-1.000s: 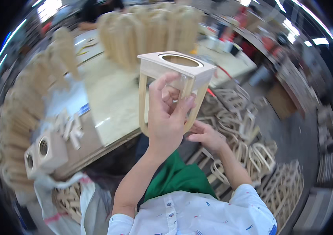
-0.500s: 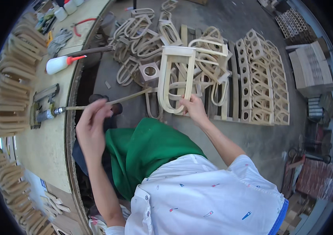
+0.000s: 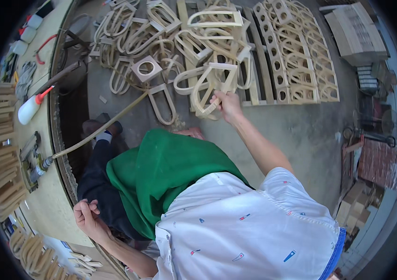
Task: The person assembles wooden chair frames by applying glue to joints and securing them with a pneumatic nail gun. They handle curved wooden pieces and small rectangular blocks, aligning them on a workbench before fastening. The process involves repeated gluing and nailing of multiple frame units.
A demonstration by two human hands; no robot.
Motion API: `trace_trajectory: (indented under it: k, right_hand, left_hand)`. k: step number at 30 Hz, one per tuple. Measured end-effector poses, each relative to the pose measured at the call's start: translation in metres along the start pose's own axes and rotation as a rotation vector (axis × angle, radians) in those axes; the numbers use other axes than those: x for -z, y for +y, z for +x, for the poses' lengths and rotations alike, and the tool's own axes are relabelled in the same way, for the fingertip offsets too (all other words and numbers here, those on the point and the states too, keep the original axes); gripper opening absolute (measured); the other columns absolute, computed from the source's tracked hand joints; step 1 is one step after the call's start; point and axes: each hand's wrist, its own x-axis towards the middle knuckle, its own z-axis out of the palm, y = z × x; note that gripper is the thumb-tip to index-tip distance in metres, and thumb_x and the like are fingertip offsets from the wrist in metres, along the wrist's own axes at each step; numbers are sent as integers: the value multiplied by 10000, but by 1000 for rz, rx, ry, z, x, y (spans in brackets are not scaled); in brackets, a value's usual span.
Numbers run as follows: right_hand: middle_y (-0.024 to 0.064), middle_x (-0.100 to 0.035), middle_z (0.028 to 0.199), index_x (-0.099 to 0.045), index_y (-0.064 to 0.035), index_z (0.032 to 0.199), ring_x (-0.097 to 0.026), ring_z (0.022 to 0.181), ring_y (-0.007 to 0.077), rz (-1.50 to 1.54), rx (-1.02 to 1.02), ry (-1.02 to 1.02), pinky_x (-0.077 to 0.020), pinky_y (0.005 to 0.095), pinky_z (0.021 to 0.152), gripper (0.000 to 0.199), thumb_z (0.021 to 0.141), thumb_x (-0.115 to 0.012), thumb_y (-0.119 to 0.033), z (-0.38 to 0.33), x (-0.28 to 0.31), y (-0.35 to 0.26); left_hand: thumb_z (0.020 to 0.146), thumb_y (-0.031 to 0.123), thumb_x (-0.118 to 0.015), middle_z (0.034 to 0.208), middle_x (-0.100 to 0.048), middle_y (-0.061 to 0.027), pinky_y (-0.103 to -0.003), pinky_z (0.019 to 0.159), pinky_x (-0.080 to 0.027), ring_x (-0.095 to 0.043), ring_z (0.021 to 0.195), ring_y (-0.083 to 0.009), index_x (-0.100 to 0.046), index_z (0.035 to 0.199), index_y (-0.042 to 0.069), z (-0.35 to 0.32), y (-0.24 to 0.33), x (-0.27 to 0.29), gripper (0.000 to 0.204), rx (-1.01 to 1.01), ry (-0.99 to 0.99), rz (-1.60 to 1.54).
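Observation:
My right hand [image 3: 227, 105] is closed round one side of a pale wooden U-shaped frame [image 3: 230, 80], which is tilted over the near edge of a heap of similar frames [image 3: 196, 44]. Whether the frame rests on the heap or hangs just above it, I cannot tell. My left hand [image 3: 86, 215] is by the workbench edge, its fingers curled and nothing seen in them. On the workbench [image 3: 51, 210] a tool [image 3: 36, 171] with a hose [image 3: 102, 128] lies ahead of that hand. Farther along lies a white squeeze bottle [image 3: 29, 111] with a red nozzle.
Stacked bent wooden pieces [image 3: 4, 172] line the bench's left side. A square wooden piece with a round hole [image 3: 136, 71] lies among loose frames on the floor. Right of the heap are neat rows of assembled frames [image 3: 296, 56]; a cardboard stack [image 3: 355, 30] stands beyond them.
My right hand has brought the U-shaped frame down toward the heap and tilted it. My left hand has drawn back to the bench edge, fingers curling. The whole view has shifted.

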Motion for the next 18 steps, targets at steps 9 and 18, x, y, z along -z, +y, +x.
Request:
trace_trajectory:
  k: [9,18]
  right_hand:
    - [82,-604,711,-573,15,909,-506,514,105,-13,199,182,-337,211,413,114,937,-536,-89,35,27,-67]
    - [81,-615,695,-578,18,857,-565,523,131,58,232,407,-384,239,406,129,907,-566,-101,74,74,-80]
  left_hand:
    - [960,106,-566,818,-641,-59,-257,772,-496,-581,738,-101,-593,1062,-15,7,6,-36,161,69,-14,69]
    - [952,95,-577,839,-657,-73,-265,778,-501,-596,751,-116,-596,1061,-15,-1,3,-32,156,70,-11,49]
